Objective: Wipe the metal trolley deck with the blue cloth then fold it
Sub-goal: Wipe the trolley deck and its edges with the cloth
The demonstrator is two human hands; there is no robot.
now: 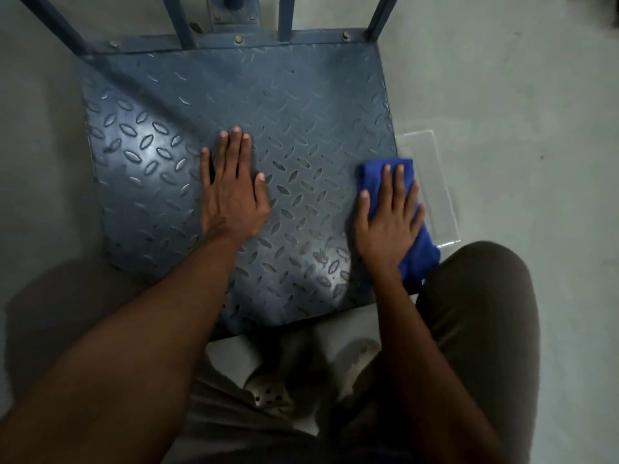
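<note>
The right hand (388, 219) presses the cloth (398, 209) flat-fingered at the deck's (234, 95) right edge while the left hand (231, 189) braces open mid-deck; best wiped in overlapping strokes with even pressure.

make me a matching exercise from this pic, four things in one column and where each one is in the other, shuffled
Things:
1. left hand
2. right hand
3. blue cloth
4. clear plastic piece

Places:
a. on the floor, beside the deck's right edge
b. flat on bare metal, mid trolley deck
c. pressing flat on the cloth
d. under a hand, at the deck's right edge

Pairs: 1-b, 2-c, 3-d, 4-a
</note>
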